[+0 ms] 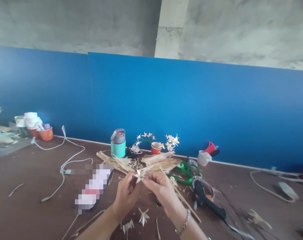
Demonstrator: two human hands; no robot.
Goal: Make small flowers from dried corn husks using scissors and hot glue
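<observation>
A small cream-white flower (139,176) with pointed petals, seemingly of dried husk, is held up between my two hands above the table. My left hand (128,191) pinches it from the left, fingers curled. From the other side, the thumb and fingertips of my right hand (158,188) close on the flower's right edge. Another star-shaped flower (144,217) lies on the table below my hands, beside a torn husk scrap (128,226). Just beyond my fingers spreads a pile of dried husks (161,161).
Behind the husks stand a turquoise flask (118,146) and a red cup (156,148) with flower sprays. A black glue gun (208,201) and green ribbon (187,171) lie right. At left are a pixelated object (94,188) and white cables (64,166). A blue partition (191,106) runs behind.
</observation>
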